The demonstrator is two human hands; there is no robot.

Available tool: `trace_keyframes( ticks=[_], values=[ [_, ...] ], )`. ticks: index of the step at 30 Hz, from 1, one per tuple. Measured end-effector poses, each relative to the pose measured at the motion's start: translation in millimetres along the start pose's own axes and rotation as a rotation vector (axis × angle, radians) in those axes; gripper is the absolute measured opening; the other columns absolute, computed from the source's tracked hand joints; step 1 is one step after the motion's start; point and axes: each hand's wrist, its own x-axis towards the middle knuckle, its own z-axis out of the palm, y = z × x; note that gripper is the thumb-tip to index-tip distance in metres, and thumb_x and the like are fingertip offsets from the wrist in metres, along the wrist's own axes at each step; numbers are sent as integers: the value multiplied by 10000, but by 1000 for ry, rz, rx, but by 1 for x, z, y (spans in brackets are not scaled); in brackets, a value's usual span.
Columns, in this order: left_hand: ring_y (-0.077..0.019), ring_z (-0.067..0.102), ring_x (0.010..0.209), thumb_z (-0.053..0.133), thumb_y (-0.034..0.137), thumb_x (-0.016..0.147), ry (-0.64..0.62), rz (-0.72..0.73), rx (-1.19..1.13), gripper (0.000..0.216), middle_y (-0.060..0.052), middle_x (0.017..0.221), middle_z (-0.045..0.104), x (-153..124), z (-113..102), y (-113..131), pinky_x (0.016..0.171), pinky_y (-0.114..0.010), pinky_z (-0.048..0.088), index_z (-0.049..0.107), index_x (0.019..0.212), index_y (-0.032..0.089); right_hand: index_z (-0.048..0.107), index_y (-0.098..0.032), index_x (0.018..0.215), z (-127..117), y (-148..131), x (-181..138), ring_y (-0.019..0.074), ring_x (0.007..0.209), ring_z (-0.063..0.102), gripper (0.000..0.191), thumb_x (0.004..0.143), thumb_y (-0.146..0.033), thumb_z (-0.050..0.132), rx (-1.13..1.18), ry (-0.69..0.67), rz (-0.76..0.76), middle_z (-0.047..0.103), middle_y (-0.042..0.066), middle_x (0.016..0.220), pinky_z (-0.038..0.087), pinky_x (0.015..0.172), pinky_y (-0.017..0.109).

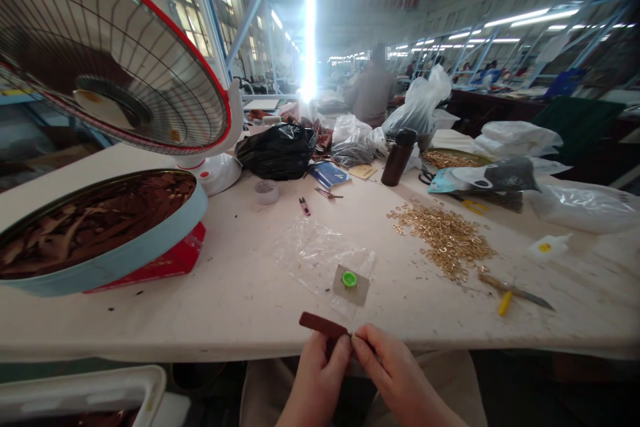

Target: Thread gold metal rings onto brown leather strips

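Both hands meet at the table's front edge. My left hand pinches a small brown leather strip that sticks out to the left. My right hand is closed in a pinch at the strip's right end; whether a small part sits in its fingers is hidden. A pile of small gold rings lies on the table to the right. Just beyond the hands, a green cap rests on a grey card over a clear plastic bag.
A round blue tin full of brown leather pieces sits at left under a red-rimmed fan. A yellow-handled tool, a dark bottle, a tape roll and several plastic bags crowd the far side. A person stands beyond the table.
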Motion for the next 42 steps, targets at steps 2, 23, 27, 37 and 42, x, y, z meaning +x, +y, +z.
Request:
trace_keyframes(
  ticks=[2,23,27,37,42],
  values=[
    [-123,430,526,487,323,726,-29,-73,-62,171,33,562,473,2,-3,2,521,-247,350,517,712,155,518,-205,747,-6,-2,-2,147,634,547,223,908,-281,385,-28,-47,-73,597,0,688,406,579,234],
    [-233,565,731,428,157,773,-172,90,495,171,-113,812,624,-13,0,15,653,-310,390,557,881,128,519,-193,841,-8,14,2,181,696,547,75,809,-258,497,133,36,30,587,9,729,424,643,289],
    [-192,537,687,450,196,787,-147,71,342,110,-57,754,598,-9,2,9,627,-280,382,543,832,156,531,-188,749,2,16,2,170,680,520,183,815,-357,510,325,50,49,554,1,694,420,640,278],
    [-114,438,580,490,227,745,-169,-3,21,78,30,612,487,-7,2,7,565,-237,342,481,703,163,536,-184,716,9,6,0,144,652,468,335,729,-512,606,754,99,256,487,-24,653,422,614,242],
    [-90,362,480,497,315,726,-219,-110,-39,153,71,507,418,-5,-2,10,485,-226,275,460,700,169,559,-165,758,-4,12,1,160,680,499,259,765,-422,588,535,-3,140,550,1,713,421,635,265]
  ],
)
